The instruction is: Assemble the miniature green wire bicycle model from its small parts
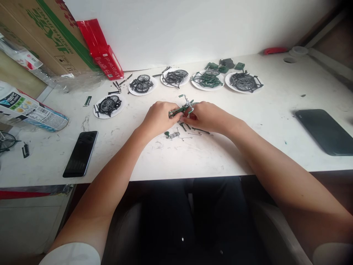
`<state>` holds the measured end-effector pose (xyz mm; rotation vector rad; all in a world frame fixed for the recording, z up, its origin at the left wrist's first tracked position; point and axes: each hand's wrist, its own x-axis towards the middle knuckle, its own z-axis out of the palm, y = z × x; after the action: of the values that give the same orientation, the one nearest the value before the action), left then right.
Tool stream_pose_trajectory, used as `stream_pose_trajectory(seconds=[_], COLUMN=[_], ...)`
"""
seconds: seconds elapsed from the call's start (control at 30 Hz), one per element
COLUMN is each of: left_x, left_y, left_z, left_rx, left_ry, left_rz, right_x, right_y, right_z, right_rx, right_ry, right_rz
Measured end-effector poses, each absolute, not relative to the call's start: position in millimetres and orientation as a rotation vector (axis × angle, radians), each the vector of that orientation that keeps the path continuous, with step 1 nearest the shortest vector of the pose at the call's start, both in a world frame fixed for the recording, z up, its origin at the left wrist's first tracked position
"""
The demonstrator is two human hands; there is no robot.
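1. Model bike [182, 109]: located between the two hands, above the table [154, 165], green frame partly covered by the fingers.
2. Left hand [160, 117]: fingers curled and closed on the left end of the frame, thumb to the near side.
3. Right hand [206, 115]: thumb and fingers drawn together on the bike's right side, just beside the handlebar [188, 102]; the exact contact is hidden by the hand.
4. Handlebar: stands clear above the fingertips, silver with green grips.
5. Directly below the hands, on the table: green rods [185, 127], a small wire rack [174, 135], a green seat [167, 134] touching or just beside the rack, and thin wires too fine to identify.
6. Beyond the hands: five paper plates [118, 112] in a curved row, bearing bike parts; the fourth from the left holds green parts, the others dark ones.
7. Outer left: a phone [80, 154] lying flat near the table edge; a red box [107, 60] farther back.
8. Outer right: a dark flat object [325, 131], well apart from the hands.
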<state>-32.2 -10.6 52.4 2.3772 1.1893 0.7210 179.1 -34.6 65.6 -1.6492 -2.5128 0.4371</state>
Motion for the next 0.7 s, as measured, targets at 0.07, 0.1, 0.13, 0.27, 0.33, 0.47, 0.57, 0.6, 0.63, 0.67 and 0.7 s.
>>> stream_pose_trajectory(seconds=[0.07,0.1,0.13,0.27,0.33,0.47,0.57,0.6,0.63,0.67,0.7], left_x=[-32.0,-32.1,-32.3,-33.1,-33.3,-33.3,-33.5,-33.6,-33.7,-33.8,-33.8], left_y=[-11.2,-11.2,-11.0,-9.4,-8.8,-8.8,-9.1,-9.2,-9.3,-9.3,-9.3], left_z=[53.3,53.5,53.3,51.5,50.8,50.7,50.9,50.9,50.8,50.8,50.7], left_rx=[2.38,2.385,2.391,2.415,2.42,2.41,2.406,2.408,2.41,2.412,2.414], left_ry=[1.194,1.194,1.191,1.176,1.172,1.164,1.169,1.171,1.171,1.17,1.168], left_rz=[0.715,0.712,0.71,0.704,0.708,0.719,0.716,0.714,0.714,0.714,0.713], right_x=[179.1,179.0,178.9,178.1,178.0,178.5,178.6,178.5,178.3,178.1,177.9], right_y=[-34.7,-34.8,-35.0,-36.1,-36.3,-35.8,-35.7,-35.9,-36.1,-36.4,-36.6], right_z=[65.4,65.5,65.8,67.6,68.2,67.5,67.5,67.7,68.1,68.5,68.8], right_rx=[-1.649,-1.65,-1.653,-1.669,-1.67,-1.658,-1.651,-1.654,-1.659,-1.664,-1.667], right_ry=[-2.511,-2.511,-2.511,-2.514,-2.516,-2.512,-2.519,-2.52,-2.521,-2.522,-2.523], right_rz=[0.436,0.436,0.436,0.44,0.444,0.446,0.44,0.438,0.439,0.442,0.446])
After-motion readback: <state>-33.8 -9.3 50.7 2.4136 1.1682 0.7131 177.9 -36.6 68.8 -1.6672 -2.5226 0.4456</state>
